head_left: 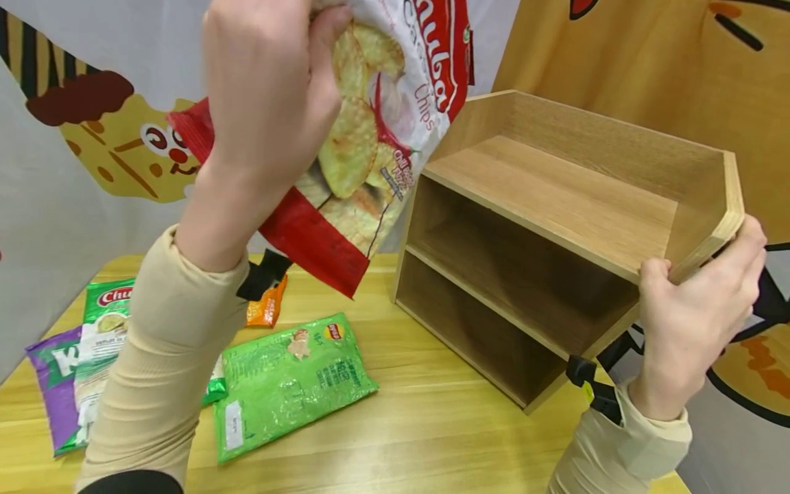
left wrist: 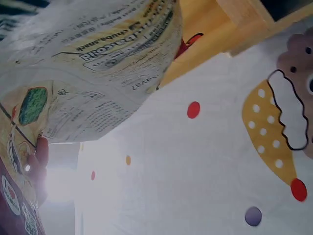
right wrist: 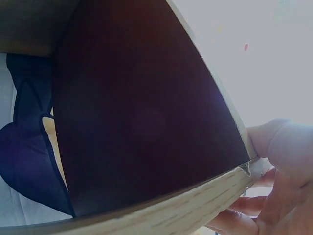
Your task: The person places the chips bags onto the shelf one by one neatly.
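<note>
Holding a crinkled white, red and yellow plastic chip bag (head_left: 364, 147) aloft in the left grip (head_left: 271, 89), with the thumb pressed to its printed front. Tilted well above the bench (head_left: 432, 425), running behind the left wrist from a red end strip (head_left: 315, 243) low down to beyond the top of the head view. Overlapping there the upper left corner of a light-brown wooden shelf unit (head_left: 574, 199); impossible to tell whether touching or apart.

Clasping with the right grip (head_left: 703, 309) the front corner of the unit's right side panel, thumb on one face and fingers on the other. Opening forward in two stacked compartments, below a top level with raised back and sides. Standing near the bench's right edge.

Separated from the unit by a strip of pale yellow wood grain: a flat, glossy green plastic bag (head_left: 296, 384). Just behind it, a small orange packet (head_left: 267, 305). Farther left, beside the beige left sleeve (head_left: 148, 363), a green-and-white chip packet (head_left: 101, 333) overlapping a purple-and-green bag (head_left: 58, 384). Beyond the bench, white cloth (head_left: 55, 226) printed with a cartoon cheese (head_left: 123, 151), and brown printed cloth (head_left: 592, 82) at right.
</note>
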Tool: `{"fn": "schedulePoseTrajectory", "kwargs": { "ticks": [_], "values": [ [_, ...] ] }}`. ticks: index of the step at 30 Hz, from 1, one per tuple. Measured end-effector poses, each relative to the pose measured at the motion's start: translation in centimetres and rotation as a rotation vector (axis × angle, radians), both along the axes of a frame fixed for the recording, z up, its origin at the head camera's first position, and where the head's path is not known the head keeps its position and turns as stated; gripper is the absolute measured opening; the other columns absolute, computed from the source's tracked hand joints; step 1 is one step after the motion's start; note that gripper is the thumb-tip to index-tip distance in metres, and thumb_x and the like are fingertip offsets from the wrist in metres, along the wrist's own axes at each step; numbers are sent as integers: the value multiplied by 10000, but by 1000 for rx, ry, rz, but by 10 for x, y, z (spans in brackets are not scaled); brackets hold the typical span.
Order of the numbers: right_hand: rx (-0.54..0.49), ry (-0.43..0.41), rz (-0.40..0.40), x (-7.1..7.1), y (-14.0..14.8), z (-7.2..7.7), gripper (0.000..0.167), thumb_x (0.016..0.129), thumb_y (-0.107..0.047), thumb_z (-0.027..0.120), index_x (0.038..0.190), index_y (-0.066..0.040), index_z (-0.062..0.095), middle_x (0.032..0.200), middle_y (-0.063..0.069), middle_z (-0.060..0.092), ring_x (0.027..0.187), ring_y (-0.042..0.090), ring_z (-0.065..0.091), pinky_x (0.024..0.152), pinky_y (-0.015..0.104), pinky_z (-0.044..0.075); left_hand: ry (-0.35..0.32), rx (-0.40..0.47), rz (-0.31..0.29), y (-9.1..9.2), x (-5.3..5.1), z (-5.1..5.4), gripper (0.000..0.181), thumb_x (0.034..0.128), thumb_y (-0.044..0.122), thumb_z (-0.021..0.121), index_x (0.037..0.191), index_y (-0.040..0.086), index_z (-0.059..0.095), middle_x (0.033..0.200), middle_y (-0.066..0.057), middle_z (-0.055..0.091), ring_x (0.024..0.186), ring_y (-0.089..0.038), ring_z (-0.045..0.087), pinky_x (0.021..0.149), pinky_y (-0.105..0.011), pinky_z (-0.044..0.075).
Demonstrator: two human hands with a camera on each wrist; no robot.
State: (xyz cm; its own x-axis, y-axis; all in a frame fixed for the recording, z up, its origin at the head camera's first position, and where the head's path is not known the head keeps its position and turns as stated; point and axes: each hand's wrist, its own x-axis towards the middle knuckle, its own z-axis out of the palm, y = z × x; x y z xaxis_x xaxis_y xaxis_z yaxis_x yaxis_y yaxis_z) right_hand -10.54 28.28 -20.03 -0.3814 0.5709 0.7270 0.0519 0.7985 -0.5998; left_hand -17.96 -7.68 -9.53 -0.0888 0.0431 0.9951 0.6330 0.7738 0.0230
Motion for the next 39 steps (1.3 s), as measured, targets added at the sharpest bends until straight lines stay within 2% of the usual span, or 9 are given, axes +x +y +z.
{"fn": "schedulePoseTrajectory", "kwargs": {
  "ticks": [5, 9, 13, 18, 24, 29, 33, 36, 39],
  "values": [
    [-2, -4, 2, 0, 0, 0, 645, 781, -81, 496, 1346, -381, 407, 1360, -27, 518, 1266, 170, 518, 1062, 411, 431, -52, 13, -23, 18, -7, 12, 377, 1015, 289, 358, 1213, 141, 643, 1201, -13, 655, 1071, -170, 544, 985, -230, 382],
    [-1, -7, 4, 0, 0, -1, 643, 779, -86, 500, 1341, -384, 413, 1356, -4, 524, 1257, 203, 522, 1064, 414, 437, -42, -13, -58, 36, -19, 9, 388, 1021, 288, 353, 1166, 98, 659, 1136, -46, 676, 970, -189, 597, 844, -275, 473],
    [0, -3, 7, 0, 1, -1, 643, 770, -84, 497, 1335, -382, 422, 1350, -2, 530, 1248, 217, 526, 1063, 413, 439, -104, -29, -97, 58, -26, 4, 392, 1022, 279, 358, 1172, 57, 645, 1139, -84, 659, 972, -199, 602, 816, -286, 512],
    [6, 2, 5, 1, 3, 0, 647, 767, -76, 495, 1337, -374, 425, 1348, 11, 531, 1249, 229, 524, 1060, 421, 440, -173, -12, -213, 88, -32, 3, 357, 1012, 208, 410, 1273, 40, 586, 1274, -92, 598, 1056, -147, 611, 869, -184, 509],
    [2, -5, -5, 2, 4, 0, 653, 775, -72, 506, 1346, -373, 414, 1361, 18, 526, 1270, 205, 516, 1071, 421, 428, -228, -3, -314, 121, -49, 2, 316, 994, 182, 460, 1247, 61, 605, 1226, -52, 610, 951, -100, 632, 708, -147, 496],
    [-19, -24, 0, 1, 2, 1, 673, 776, -48, 522, 1359, -363, 404, 1381, 9, 511, 1290, 182, 503, 1064, 449, 415, -308, -23, -325, 140, -62, 1, 340, 1010, 199, 418, 1291, 93, 576, 1148, -32, 601, 806, -84, 573, 647, -137, 449],
    [-36, -35, 13, 1, 0, 1, 683, 780, -24, 539, 1369, -339, 402, 1400, 6, 497, 1307, 168, 487, 1061, 462, 404, -304, 6, -311, 151, -69, -3, 325, 1008, 174, 429, 1279, 87, 585, 1116, -29, 601, 726, -66, 514, 596, -150, 415],
    [-44, -36, 11, 2, -1, 2, 683, 782, -20, 545, 1371, -335, 402, 1403, 0, 495, 1313, 159, 481, 1061, 459, 400, -352, 34, -308, 158, -74, -7, 314, 1001, 171, 450, 1274, 94, 585, 1137, -19, 606, 740, -79, 557, 618, -153, 446],
    [-40, -32, 5, 3, -1, 3, 675, 782, -31, 541, 1365, -343, 405, 1393, -4, 501, 1306, 156, 487, 1063, 449, 406, -439, 49, -295, 163, -79, -8, 302, 997, 189, 462, 1266, 126, 584, 1189, 11, 604, 825, -104, 623, 674, -171, 489]
  ]
}}
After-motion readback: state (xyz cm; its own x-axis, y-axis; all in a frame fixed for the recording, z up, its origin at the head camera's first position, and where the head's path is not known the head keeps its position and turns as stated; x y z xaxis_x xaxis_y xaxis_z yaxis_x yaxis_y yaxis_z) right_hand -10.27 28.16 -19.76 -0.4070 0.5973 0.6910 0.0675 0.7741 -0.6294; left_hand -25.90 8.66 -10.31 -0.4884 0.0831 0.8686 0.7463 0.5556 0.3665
